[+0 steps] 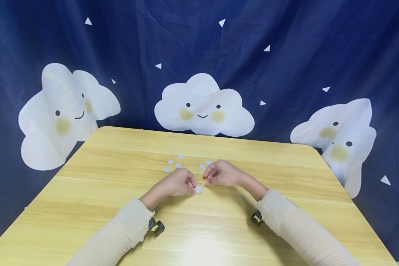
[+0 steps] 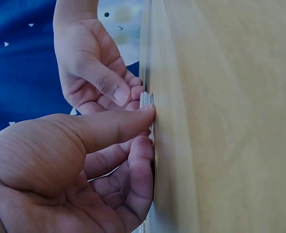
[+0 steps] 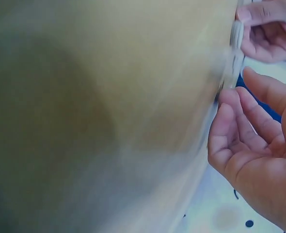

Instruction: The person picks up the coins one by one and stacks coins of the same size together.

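A short stack of white round discs (image 1: 198, 189) stands on the wooden table, edge-on in the left wrist view as a few thin layers (image 2: 146, 99). My left hand (image 1: 179, 183) holds the stack at its side, the thumb along it and the other fingers curled low at the tabletop. Just right of the stack, my right hand (image 1: 224, 173) hovers low, its fingers loosely bent. In the right wrist view, thumb and fingertips of the right hand (image 3: 259, 131) stand apart, with nothing visible gripped between them.
Several loose white discs (image 1: 178, 165) lie beyond the left hand. Two more, including one white disc (image 1: 202, 167), lie by the right hand's knuckles. The wooden table (image 1: 126, 147) ends at a dark blue curtain (image 1: 133, 55) printed with clouds.
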A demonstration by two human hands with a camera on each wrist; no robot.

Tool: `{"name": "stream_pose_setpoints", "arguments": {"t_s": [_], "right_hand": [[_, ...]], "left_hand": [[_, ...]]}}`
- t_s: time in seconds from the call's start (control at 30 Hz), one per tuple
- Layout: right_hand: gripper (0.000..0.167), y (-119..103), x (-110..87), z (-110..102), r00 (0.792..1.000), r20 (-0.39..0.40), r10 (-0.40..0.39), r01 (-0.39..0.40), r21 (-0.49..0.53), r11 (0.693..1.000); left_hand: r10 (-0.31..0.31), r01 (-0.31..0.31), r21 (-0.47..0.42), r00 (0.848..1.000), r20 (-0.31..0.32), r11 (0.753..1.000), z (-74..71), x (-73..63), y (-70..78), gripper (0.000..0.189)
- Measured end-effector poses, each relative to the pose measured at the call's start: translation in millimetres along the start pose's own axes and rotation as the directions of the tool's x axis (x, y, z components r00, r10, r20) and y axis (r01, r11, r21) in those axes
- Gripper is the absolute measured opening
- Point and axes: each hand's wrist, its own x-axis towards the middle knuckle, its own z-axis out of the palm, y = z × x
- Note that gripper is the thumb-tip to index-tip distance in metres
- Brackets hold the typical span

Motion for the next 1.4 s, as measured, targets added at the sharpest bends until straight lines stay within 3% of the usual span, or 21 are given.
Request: {"name": "stream_pose_setpoints", "arguments": {"t_s": [0.57, 0.93, 1.4], "right_hand": [[0.019, 17.6, 15.9, -21.6, 0.988, -0.12, 0.096, -0.1, -0.028, 0.995], [0.011, 26.5, 30.7, -22.2, 0.976, -0.191, 0.103, -0.131, -0.14, 0.982], [0.015, 23.0, 43.4, -25.3, 0.978, -0.18, 0.107, -0.146, -0.22, 0.965]], "left_hand": [[0.005, -0.005, 0.001, 1.0, 0.006, 1.0, 2.3, -1.1, 0.4, 0.016], [0.01, -0.01, 0.001, 1.0, 0.0, 1.0, 3.6, 0.1, -0.9, 0.016], [0.022, -0.022, 0.011, 1.0, -0.008, 1.0, 0.6, -1.3, -1.0, 0.016]]}}
